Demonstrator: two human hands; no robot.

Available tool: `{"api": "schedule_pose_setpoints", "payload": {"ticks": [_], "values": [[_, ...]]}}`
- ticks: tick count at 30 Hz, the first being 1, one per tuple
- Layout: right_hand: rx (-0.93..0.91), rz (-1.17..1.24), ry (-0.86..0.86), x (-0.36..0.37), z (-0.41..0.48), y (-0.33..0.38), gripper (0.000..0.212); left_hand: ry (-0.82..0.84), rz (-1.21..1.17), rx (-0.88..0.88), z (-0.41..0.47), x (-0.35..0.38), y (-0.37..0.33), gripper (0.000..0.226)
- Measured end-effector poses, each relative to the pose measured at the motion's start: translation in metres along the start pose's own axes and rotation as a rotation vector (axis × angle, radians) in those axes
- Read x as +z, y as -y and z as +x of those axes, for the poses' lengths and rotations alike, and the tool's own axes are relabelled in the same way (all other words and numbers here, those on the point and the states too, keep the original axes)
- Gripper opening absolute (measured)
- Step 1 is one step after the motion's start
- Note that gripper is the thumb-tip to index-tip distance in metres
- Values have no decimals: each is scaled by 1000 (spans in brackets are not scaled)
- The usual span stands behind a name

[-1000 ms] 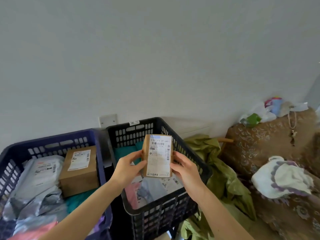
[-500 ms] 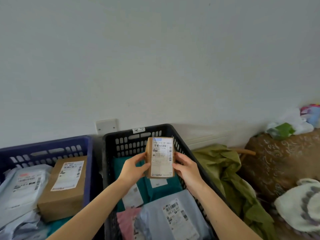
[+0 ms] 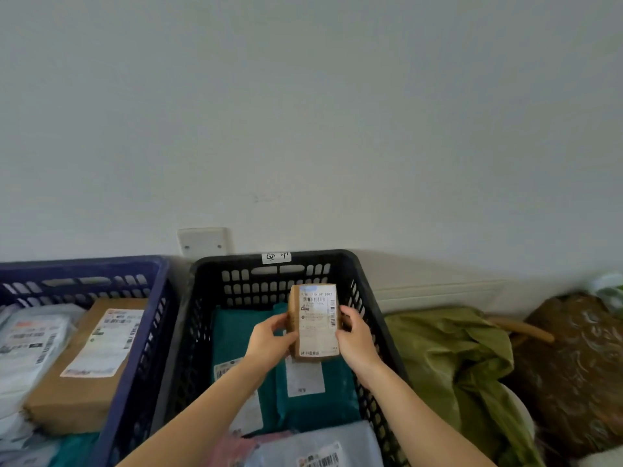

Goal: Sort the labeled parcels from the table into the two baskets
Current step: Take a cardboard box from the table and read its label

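Left hand: the left hand (image 3: 269,342) grips the left long edge of the small cardboard parcel (image 3: 315,321), thumb on the front face and fingers curled behind, as it did a second ago.
Right hand: the right hand (image 3: 355,338) clamps the opposite edge in the same way; its grip is unchanged too.
Parcel: held upright between both hands, white label toward the camera, above the inside of the black basket (image 3: 337,256). It sits a little lower against the basket's far wall than half a second ago.
Black basket: now straight in front, where a second ago it was seen at an angle. Teal parcels (image 3: 242,332) lie flat under the hands. A grey mailer (image 3: 320,446) and a pink one (image 3: 229,446) lie at the near end.
Basket tag: a paper tag (image 3: 276,257) sticks to the far rim; its writing is not readable.
Blue basket: the blue basket (image 3: 84,264) stands just beside the black one on the left, holding a brown carton (image 3: 81,365) and grey mailers (image 3: 27,342).
Right side: crumpled green cloth (image 3: 448,358) lies beside the black basket. The brown patterned seat (image 3: 573,365) has slid to the frame's right edge.
Wall: a white wall plate (image 3: 202,241) shows behind the gap between the baskets.
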State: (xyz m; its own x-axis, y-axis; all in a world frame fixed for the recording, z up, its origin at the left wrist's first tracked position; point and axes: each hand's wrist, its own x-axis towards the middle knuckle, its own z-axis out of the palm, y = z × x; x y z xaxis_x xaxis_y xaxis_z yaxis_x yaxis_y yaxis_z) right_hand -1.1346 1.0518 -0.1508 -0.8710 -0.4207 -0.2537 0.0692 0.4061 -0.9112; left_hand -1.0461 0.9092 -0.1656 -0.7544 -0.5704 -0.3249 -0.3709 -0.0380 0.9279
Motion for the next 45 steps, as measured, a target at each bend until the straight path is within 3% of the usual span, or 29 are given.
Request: {"api": "schedule_pose_setpoints", "payload": {"ticks": [6,10,17,23,28,31,37,45], "values": [[4,-132,99,12,30,-5,68,31,-38,-56,25,10,12,56],[-36,-243,116,16,40,-6,70,12,-84,-80,35,19,18,56],[-42,-582,187,12,43,-9,91,22,18,-22,45,35,19,63],[-59,-873,281,10,51,-7,92,19,125,55,49,42,21,65],[-18,-900,364,11,58,-5,91,86,605,313,47,40,30,62],[8,-904,365,11,60,-7,91,116,792,341,52,44,35,54],[104,-877,344,16,66,-11,92,198,810,208,63,51,33,52],[146,-702,280,19,67,-7,82,229,573,143,57,51,18,61]]}}
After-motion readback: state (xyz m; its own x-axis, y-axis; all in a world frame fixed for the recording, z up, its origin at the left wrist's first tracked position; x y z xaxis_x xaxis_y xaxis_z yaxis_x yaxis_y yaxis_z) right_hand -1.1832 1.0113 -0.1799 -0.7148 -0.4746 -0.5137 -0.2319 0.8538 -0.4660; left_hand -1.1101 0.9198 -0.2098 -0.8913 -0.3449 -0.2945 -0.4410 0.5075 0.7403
